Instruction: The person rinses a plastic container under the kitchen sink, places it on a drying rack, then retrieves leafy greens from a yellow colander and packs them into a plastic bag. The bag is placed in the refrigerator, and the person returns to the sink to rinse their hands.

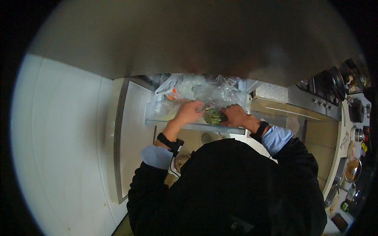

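A pulled-out, see-through refrigerator drawer (211,127) lies before me, filled with clear plastic bags (212,91). Green leafy vegetables (213,116) are near its front edge, between my hands. My left hand (190,112) is over the drawer, its fingers curled at the left of the greens; whether they grip the bag there is hard to tell. On the right, my right hand (234,115) touches the right side of the greens, its fingertips partly hidden. A white bag with an orange print (172,95) lies behind my left hand.
An open refrigerator door (135,118) stands at the left, beside a white wall. A large grey surface spans the top. To the right are a gas stove (322,101) and a counter with a glass lid (353,170) and pots. A round container (180,162) is below my left forearm.
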A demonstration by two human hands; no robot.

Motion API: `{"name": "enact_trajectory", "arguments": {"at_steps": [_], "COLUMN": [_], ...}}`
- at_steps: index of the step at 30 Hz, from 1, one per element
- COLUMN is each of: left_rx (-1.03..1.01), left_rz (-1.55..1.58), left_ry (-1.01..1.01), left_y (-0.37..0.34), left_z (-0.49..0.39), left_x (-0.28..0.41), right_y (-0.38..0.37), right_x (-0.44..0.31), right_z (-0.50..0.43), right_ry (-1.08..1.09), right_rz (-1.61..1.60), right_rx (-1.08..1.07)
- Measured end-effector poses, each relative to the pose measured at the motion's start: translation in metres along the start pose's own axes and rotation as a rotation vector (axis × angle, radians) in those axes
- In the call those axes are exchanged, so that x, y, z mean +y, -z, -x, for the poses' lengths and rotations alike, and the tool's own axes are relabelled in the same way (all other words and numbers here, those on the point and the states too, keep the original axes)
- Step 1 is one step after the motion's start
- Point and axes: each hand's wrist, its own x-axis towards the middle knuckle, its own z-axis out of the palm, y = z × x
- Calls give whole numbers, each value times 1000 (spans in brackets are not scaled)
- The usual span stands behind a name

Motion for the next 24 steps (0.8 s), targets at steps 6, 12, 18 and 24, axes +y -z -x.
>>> {"name": "enact_trajectory", "arguments": {"at_steps": [6,12,18,24], "left_rx": [172,251,348,220], "left_rz": [-90,-208,-181,-225], "left_ry": [18,149,91,-374], "left_y": [-38,-14,-15,-52], "left_z": [-46,-69,-59,-53], "left_x": [43,39,30,42], "right_y": [28,46,44,65], "right_x": [5,14,61,66], "right_z": [22,27,6,2], "right_ry": [-45,-167,-258,-274], "right_rz": [-323,55,354,70], "right_rx": [104,703,418,588]}}
